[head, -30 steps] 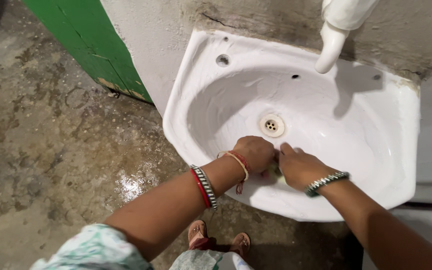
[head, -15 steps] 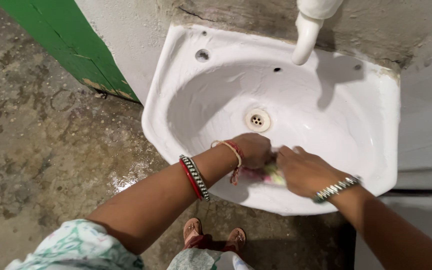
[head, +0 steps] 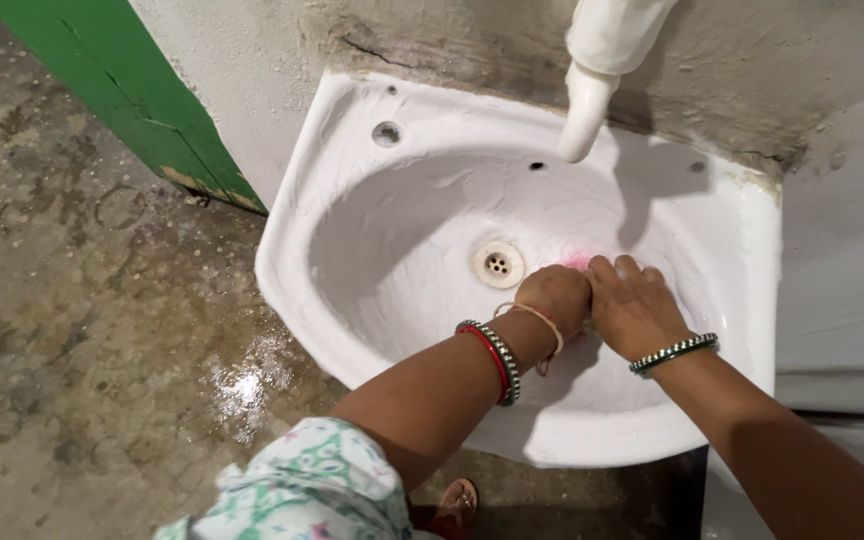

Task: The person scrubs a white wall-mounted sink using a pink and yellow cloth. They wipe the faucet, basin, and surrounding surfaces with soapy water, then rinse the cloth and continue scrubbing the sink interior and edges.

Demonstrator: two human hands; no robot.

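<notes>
Here both hands work inside the white wall basin [head: 352, 190], just right of the drain [head: 498, 264]. The left hand [head: 555, 296] is curled into a fist and the right hand [head: 634, 305] presses beside it, the two touching, clamped together on a pink cloth [head: 577, 262] of which only a corner peeks out at the far side. A white tap [head: 585, 95] hangs above. Wet concrete floor [head: 102, 300] lies left.

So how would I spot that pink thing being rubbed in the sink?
Find the white wall-mounted sink. Inside its bowl, right of the round drain, the left hand and right hand press together. The pink scrubber peeks out beyond the fingertips, the only pink patch against white.
</notes>
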